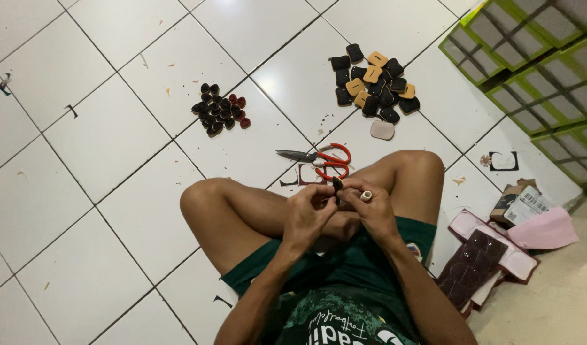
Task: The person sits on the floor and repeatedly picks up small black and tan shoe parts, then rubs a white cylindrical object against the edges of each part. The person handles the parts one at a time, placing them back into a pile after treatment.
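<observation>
Over white floor tiles (114, 134), left hand (308, 216) and right hand (374, 211) pinch one small dark piece (337, 185) together.

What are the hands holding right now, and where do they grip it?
Both hands pinch a small dark piece by its lower end; left hand, right hand. A pale ring-like thing sits at the right fingers.

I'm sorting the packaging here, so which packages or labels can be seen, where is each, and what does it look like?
Cardboard box: small, brown, on the floor at the right by the person's knee.
Label: white rectangle with a black barcode, on that box.
Pink packet: flat, pale pink, just below the box.
Open wrapper: pink and white, lying under a dark brown sheet of cut shapes.
No signs or screens show.
</observation>
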The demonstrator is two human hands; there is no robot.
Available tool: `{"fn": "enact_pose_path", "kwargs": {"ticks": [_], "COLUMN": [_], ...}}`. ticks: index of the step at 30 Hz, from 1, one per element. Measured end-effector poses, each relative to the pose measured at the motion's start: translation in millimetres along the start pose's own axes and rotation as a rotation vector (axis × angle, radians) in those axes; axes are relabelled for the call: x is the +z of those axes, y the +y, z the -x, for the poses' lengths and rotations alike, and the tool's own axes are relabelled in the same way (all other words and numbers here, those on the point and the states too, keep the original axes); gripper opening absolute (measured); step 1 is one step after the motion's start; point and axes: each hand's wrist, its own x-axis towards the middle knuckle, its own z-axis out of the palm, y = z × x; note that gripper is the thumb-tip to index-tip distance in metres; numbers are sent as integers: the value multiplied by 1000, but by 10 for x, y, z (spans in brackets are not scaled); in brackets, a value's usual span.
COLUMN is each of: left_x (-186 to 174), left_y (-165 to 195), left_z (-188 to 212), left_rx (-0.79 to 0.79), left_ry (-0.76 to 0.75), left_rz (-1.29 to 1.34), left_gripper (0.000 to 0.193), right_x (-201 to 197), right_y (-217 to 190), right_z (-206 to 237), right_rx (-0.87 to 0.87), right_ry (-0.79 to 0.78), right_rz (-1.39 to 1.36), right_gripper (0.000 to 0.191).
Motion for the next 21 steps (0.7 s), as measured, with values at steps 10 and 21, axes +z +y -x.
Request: {"fn": "enact_pose_path", "kwargs": {"ticks": [10, 21], "left_x": [-262, -147], "left_y": [192, 39], "left_z": [-77, -43], "left_rx": [-165, 523], "left_ry": [-304, -130], "left_rz": [307, -492], "left_gripper": [22, 21], "right_x": [-41, 141], "right_y": [68, -593], "right_z": [89, 185], "right_rx": [-59, -746], "right_ry": [-139, -51], "right_rz": [-424, 862], "right_gripper": [21, 47]}}
